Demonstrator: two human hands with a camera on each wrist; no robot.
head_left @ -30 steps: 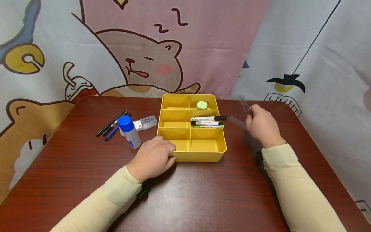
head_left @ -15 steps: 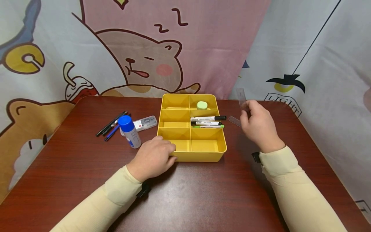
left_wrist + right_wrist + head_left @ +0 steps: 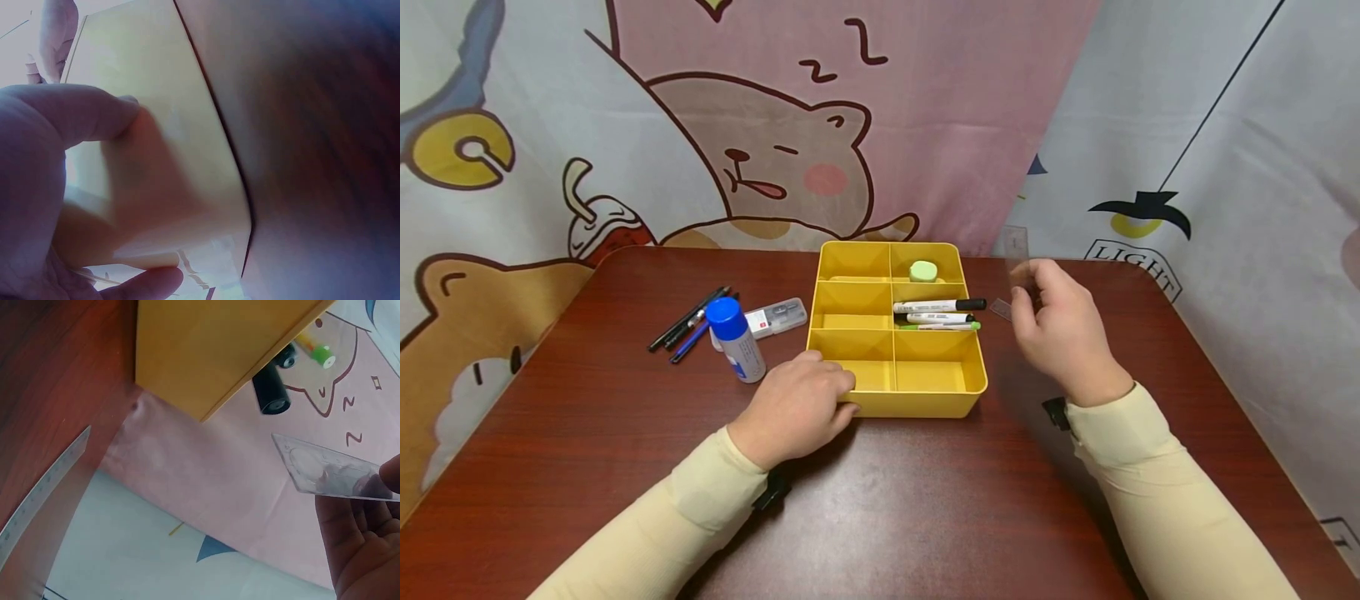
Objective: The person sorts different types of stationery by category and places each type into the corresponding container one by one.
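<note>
My left hand [image 3: 796, 410] grips the near left corner of a yellow six-compartment organizer box [image 3: 917, 407]; in the left wrist view its thumb [image 3: 94, 115] presses the outer wall. Right of the box, my right hand [image 3: 1063, 333] holds a clear plastic ruler [image 3: 1017, 243] up off the table, pinched near one end in the right wrist view. A second clear ruler [image 3: 44, 490] lies on the table below, partly hidden by that hand in the head view. Black-capped markers [image 3: 928, 307] and a green-tipped pen [image 3: 942, 327] rest in the box's middle right compartment, tips over the rim.
A pale green rounded item [image 3: 922, 272] sits in the back right compartment. Left of the box stand a blue-capped bottle [image 3: 737, 342], a grey-white case [image 3: 778, 318] and several dark pens [image 3: 685, 321]. A printed curtain [image 3: 955, 125] hangs behind the table [image 3: 887, 517].
My right hand has moved left toward the box with its ruler, which has turned more upright. The second ruler stays on the table. My left hand has kept its place.
</note>
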